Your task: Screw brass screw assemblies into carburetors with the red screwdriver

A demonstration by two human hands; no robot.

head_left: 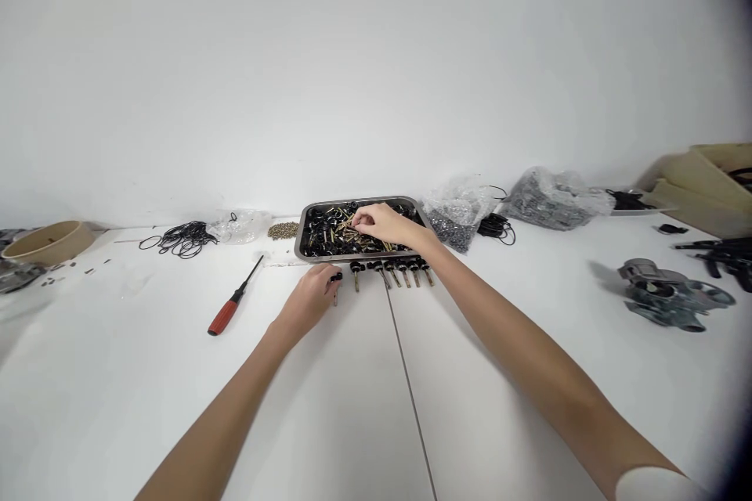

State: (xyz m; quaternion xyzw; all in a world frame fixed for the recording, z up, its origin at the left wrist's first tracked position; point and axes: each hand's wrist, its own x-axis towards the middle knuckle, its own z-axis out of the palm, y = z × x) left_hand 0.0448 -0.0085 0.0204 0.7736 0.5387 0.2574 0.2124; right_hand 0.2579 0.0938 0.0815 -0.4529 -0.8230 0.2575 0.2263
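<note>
Head view: the left hand (pixel 311 293) pinches a small part (pixel 335 277) just in front of the metal tray (pixel 329 258), its knobby black head uppermost and a thin metal stem pointing down. The right hand (pixel 379 222) reaches into the tray with fingertips drawn together among loose pieces (pixel 326 233), glossy black and brassy gold in a jumble; whether it grips one, I cannot tell. Along the tray's front edge, a row of similar parts (pixel 405 269) lies on the white tabletop (pixel 329 415), black heads toward the tray, slim stems toward the person, mostly golden.
</note>
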